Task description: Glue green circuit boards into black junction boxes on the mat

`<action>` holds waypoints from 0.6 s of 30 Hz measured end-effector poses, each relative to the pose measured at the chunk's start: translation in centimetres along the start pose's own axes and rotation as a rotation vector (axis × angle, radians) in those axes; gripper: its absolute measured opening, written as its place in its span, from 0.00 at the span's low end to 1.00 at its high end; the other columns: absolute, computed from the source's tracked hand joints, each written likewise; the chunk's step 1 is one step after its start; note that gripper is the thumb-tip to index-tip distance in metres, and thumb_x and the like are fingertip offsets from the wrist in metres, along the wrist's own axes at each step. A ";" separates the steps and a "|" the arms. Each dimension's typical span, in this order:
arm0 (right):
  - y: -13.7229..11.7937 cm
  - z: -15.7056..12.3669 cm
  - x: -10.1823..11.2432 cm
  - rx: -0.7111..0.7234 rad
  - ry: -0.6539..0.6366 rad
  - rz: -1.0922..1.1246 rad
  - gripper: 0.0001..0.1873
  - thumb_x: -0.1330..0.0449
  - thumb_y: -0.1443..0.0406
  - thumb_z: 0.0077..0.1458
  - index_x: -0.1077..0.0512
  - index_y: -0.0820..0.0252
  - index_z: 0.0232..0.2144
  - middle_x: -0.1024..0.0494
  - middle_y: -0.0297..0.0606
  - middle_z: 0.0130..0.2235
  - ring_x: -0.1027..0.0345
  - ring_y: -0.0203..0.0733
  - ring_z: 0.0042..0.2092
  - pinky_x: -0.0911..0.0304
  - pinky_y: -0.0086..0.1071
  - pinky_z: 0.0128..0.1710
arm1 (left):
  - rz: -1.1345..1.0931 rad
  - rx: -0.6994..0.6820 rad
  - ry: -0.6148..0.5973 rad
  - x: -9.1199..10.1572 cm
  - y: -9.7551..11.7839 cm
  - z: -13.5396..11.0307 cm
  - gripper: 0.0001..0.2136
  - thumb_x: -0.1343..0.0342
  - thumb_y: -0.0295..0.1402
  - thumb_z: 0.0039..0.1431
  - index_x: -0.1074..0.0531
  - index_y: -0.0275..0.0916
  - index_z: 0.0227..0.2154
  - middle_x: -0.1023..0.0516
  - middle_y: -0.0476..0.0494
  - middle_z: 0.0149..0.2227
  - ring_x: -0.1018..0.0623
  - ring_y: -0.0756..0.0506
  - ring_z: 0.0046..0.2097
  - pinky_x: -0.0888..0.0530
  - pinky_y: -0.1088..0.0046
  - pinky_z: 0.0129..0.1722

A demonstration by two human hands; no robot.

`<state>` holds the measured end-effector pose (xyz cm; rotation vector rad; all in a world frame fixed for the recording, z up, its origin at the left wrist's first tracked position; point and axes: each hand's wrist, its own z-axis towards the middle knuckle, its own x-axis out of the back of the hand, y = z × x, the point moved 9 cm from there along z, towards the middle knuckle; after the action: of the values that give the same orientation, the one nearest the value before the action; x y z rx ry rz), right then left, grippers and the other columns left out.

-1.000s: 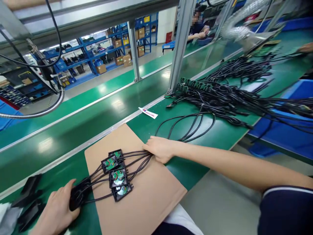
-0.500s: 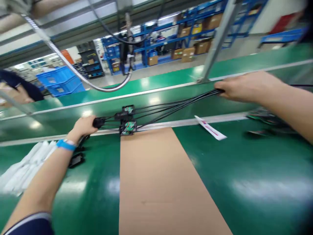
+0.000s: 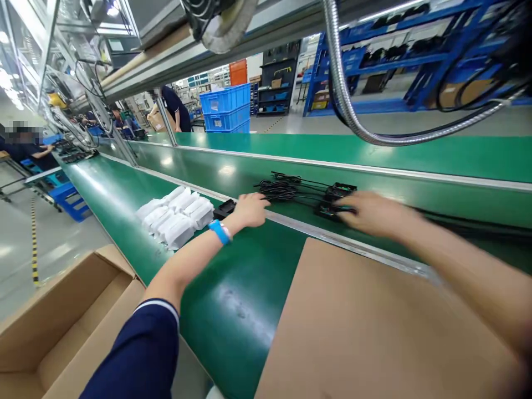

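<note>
Coiled black cables (image 3: 279,189) lie on the green belt, joined by leads to black housings (image 3: 341,189) with green circuit boards inside. My left hand (image 3: 250,210), with a blue band at the wrist, is closed at the left edge of the coils, its fingertips partly hidden. At the housings my right hand (image 3: 366,213) is closed on the nearer one, fingers over its right end; motion blurs it a little. A small black open case (image 3: 225,209) sits just left of my left hand. Further black cables (image 3: 469,224) run off to the right behind my right forearm.
Several white wrapped packets (image 3: 177,216) lie left on the green bench. A flat cardboard sheet (image 3: 353,321) covers the front right, and an open carton (image 3: 70,316) stands lower left. A metal rail edges the belt; a metal hose (image 3: 353,119) hangs above. People stand far left.
The view has swung left. The cables and housings, stretched between my hands before, now lie on the belt. My right hand has moved from the cable bundle to the housings, closer to my left.
</note>
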<state>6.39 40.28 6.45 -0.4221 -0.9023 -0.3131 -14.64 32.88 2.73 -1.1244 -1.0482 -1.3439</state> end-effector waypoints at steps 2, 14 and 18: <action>-6.2 2.9 -7.4 0.089 -0.207 0.025 0.10 0.42 0.60 0.65 0.25 0.59 0.43 0.23 0.40 0.46 0.29 0.39 0.46 0.30 0.39 0.48 | -0.019 0.075 0.026 1.2 -4.6 -4.5 0.18 0.42 0.30 0.60 0.27 0.38 0.53 0.30 0.34 0.60 0.32 0.34 0.62 0.38 0.51 0.62; -18.5 8.3 -22.5 -0.004 -0.558 -0.049 0.18 0.41 0.57 0.64 0.30 0.61 0.52 0.28 0.44 0.54 0.31 0.46 0.52 0.32 0.47 0.53 | -0.298 0.060 0.168 -1.7 -8.6 -17.4 0.19 0.47 0.24 0.62 0.30 0.47 0.53 0.26 0.42 0.55 0.32 0.42 0.63 0.39 0.54 0.66; -20.4 7.0 -22.9 0.023 -0.651 0.020 0.17 0.43 0.57 0.65 0.28 0.61 0.50 0.26 0.42 0.51 0.29 0.43 0.48 0.30 0.42 0.49 | -0.426 0.162 0.242 -1.7 -9.6 -18.4 0.27 0.43 0.26 0.58 0.40 0.41 0.61 0.41 0.35 0.63 0.34 0.38 0.65 0.31 0.55 0.63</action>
<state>-20.61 27.76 -3.71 -0.5222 -1.5341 -0.1434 -25.46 15.80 -2.20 -0.6174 -1.2318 -1.6460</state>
